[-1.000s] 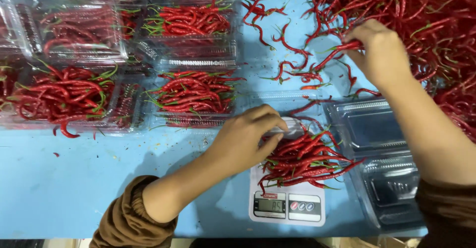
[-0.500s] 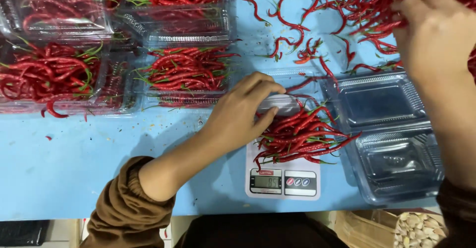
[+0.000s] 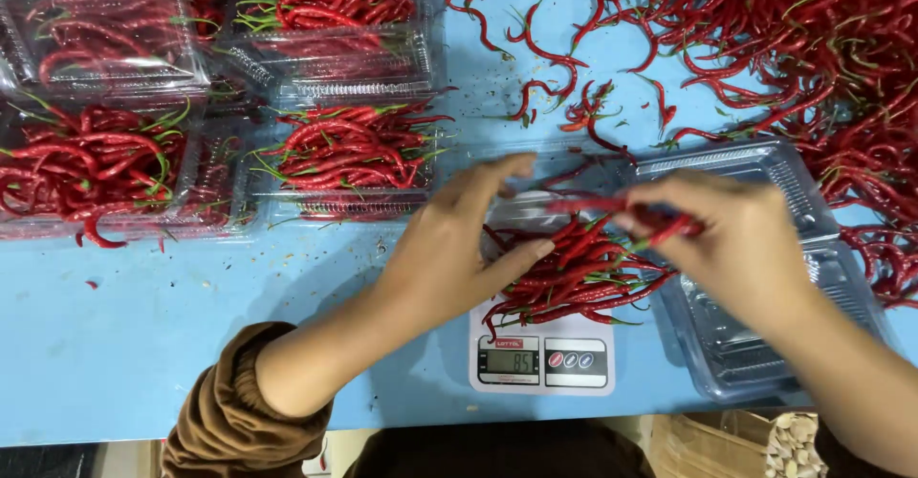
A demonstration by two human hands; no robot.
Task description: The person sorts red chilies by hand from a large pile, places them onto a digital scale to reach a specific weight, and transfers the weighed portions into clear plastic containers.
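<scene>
The left hand [image 3: 454,249] reaches in from the lower left, its forearm angled up across the blue table [image 3: 115,344] and its brown sleeve [image 3: 239,411] bunched at the wrist. The palm faces right, with the fingers extended and held close together along the far edge of the clear tray [image 3: 521,212]; the thumb is pressed against the near side of the pile of red chillies [image 3: 574,272] in that tray. The tray sits on a small white scale [image 3: 540,358], whose display faces the person. The right hand [image 3: 736,239] comes in from the lower right, back of the hand up, wrist bent inward over the pile. Its fingers are curled and pinch a few chillies [image 3: 660,225] just above the pile; this part of the view is blurred, so the count of chillies held cannot be told. Just right of the scale lies an open empty clear container [image 3: 765,344], partly beneath the right hand. Filled clear boxes of chillies [image 3: 344,153] stand in rows at the upper left, well apart from both hands. A large loose heap of chillies [image 3: 803,48] covers the upper right of the table, with stray chillies scattered between it and the boxes.
</scene>
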